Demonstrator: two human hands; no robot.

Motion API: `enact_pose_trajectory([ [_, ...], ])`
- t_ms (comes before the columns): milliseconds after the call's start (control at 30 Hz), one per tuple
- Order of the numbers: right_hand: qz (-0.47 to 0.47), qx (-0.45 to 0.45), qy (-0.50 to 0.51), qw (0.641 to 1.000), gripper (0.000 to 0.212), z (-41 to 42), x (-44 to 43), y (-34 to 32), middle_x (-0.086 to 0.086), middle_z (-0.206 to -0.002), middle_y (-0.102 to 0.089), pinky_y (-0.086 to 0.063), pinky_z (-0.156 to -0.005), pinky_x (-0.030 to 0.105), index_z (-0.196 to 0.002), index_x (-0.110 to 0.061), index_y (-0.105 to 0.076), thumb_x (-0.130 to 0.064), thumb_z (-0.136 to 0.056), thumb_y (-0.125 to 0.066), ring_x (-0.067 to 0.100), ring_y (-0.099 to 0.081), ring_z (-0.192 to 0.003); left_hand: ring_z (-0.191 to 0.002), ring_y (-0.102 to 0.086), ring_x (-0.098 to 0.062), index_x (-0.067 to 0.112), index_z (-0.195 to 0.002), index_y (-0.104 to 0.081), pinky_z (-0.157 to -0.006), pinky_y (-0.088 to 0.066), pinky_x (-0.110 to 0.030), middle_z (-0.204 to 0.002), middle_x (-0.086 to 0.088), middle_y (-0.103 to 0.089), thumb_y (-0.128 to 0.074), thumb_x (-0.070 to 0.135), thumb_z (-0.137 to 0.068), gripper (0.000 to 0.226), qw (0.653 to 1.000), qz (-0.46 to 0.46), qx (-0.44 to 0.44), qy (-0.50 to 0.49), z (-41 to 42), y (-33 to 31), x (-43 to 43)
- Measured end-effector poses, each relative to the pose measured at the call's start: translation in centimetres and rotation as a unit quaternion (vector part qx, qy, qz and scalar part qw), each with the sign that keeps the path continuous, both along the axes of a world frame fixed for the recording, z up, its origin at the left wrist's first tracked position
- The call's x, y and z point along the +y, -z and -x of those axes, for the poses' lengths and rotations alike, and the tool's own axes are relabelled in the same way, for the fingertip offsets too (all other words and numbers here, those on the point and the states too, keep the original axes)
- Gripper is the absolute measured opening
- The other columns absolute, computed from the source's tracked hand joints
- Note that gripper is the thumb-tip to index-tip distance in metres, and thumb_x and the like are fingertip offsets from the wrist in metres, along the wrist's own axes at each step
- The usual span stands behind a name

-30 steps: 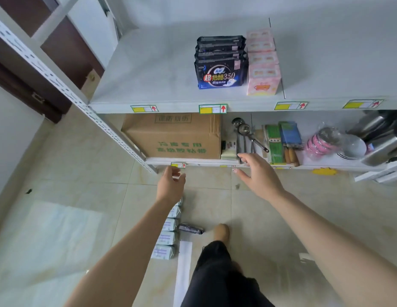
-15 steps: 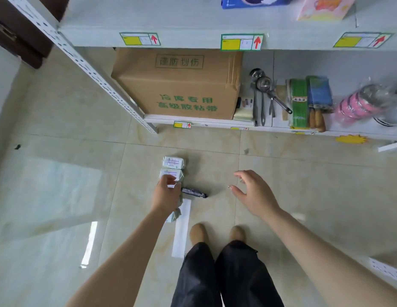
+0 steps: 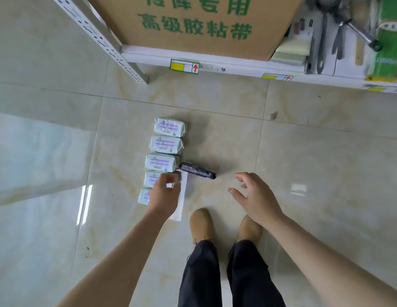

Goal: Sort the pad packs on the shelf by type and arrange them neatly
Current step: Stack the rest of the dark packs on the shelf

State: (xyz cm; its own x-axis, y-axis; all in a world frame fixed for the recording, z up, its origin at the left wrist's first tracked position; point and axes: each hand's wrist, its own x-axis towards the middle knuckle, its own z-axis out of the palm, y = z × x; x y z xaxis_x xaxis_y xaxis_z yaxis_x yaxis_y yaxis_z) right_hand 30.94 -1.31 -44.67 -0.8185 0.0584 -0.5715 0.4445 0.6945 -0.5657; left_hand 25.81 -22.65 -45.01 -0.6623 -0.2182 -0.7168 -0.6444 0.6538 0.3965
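Pale green pad packs (image 3: pixel 166 144) lie in a row of five on the tiled floor (image 3: pixel 60 151) near the shelf (image 3: pixel 237 68). The left hand (image 3: pixel 164 196) curls its fingers over the fourth pack (image 3: pixel 151 179); whether they grip it I cannot tell. A dark pad pack (image 3: pixel 197 171) lies just right of the row. The right hand (image 3: pixel 257 198) hovers, fingers spread wide, holding nothing.

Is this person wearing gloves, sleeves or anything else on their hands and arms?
No gloves. The left hand and right hand are bare, and the forearms are uncovered up to the picture's edge. No sleeve, watch, bracelet or ring shows. Below are dark trousers and tan shoes.
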Motion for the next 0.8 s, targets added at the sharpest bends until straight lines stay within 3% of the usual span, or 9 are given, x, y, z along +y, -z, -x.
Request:
enact_pose_trajectory([
  [233, 0.0, -0.048, -0.006, 0.999, 0.042, 0.1, -1.3, 11.8, -0.002, -0.124, -0.053, -0.044, -0.086, 0.027, -0.128, -0.02, -0.048, -0.036, -0.089, -0.055, 0.015, -0.055, -0.105, -0.081, -0.055, -0.023, 0.019, -0.114, -0.052, -0.073, -0.042, -0.029, -0.108, -0.004, -0.063, -0.053, 0.022, -0.089, 0.024, 0.999, 0.013, -0.044, 0.015, 0.0, 11.6, -0.3],
  [333, 0.011, -0.08, 0.023, 0.996, 0.042, -0.2, -2.3, 16.5, -0.002, -0.124, -0.051, -0.042, -0.082, 0.025, -0.127, -0.02, -0.047, -0.036, -0.089, -0.055, 0.015, -0.057, -0.103, -0.096, -0.059, -0.031, 0.019, -0.123, -0.048, -0.084, -0.047, -0.036, -0.112, -0.01, -0.062, -0.051, 0.023, -0.09, 0.033, 0.997, 0.014, -0.057, 0.04, 0.7, 16.1, -0.2],
  [533, 0.028, -0.132, 0.084, 0.987, 0.042, -0.4, -4.3, 23.3, 0.005, -0.122, -0.05, -0.043, -0.086, 0.031, -0.127, -0.019, -0.046, -0.034, -0.089, -0.056, 0.023, -0.058, -0.103, -0.109, -0.054, -0.027, 0.019, -0.131, -0.043, -0.096, -0.045, -0.038, -0.127, -0.006, -0.05, -0.05, 0.021, -0.092, 0.04, 0.998, 0.009, -0.047, 0.051, 2.5, 22.6, -0.3],
  [667, 0.045, -0.163, 0.14, 0.976, 0.043, 0.4, -5.1, 27.1, 0.01, -0.126, -0.049, -0.036, -0.083, 0.025, -0.128, -0.018, -0.045, -0.033, -0.088, -0.057, 0.026, -0.055, -0.108, -0.118, -0.048, -0.026, 0.017, -0.141, -0.032, -0.087, -0.038, -0.028, -0.141, -0.006, -0.036, -0.048, 0.024, -0.094, 0.051, 0.994, 0.038, -0.05, 0.094, 3.4, 25.7, 0.0],
  [733, 0.064, -0.187, 0.164, 0.966, 0.048, 0.7, -5.4, 28.4, 0.011, -0.13, -0.048, -0.034, -0.084, 0.023, -0.133, -0.019, -0.042, -0.033, -0.089, -0.056, 0.026, -0.052, -0.114, -0.119, -0.046, -0.026, 0.017, -0.142, -0.03, -0.074, -0.036, -0.026, -0.142, -0.006, -0.034, -0.046, 0.026, -0.094, 0.051, 0.992, 0.052, -0.063, 0.091, 3.6, 26.8, 0.1],
  [800, 0.088, -0.21, 0.172, 0.958, 0.051, 0.8, -5.8, 29.2, 0.01, -0.135, -0.047, -0.033, -0.085, 0.023, -0.137, -0.02, -0.038, -0.034, -0.091, -0.054, 0.024, -0.051, -0.118, -0.12, -0.045, -0.026, 0.016, -0.141, -0.031, -0.07, -0.036, -0.026, -0.141, -0.006, -0.036, -0.046, 0.026, -0.095, 0.049, 0.992, 0.056, -0.074, 0.083, 3.7, 27.6, 0.1],
])
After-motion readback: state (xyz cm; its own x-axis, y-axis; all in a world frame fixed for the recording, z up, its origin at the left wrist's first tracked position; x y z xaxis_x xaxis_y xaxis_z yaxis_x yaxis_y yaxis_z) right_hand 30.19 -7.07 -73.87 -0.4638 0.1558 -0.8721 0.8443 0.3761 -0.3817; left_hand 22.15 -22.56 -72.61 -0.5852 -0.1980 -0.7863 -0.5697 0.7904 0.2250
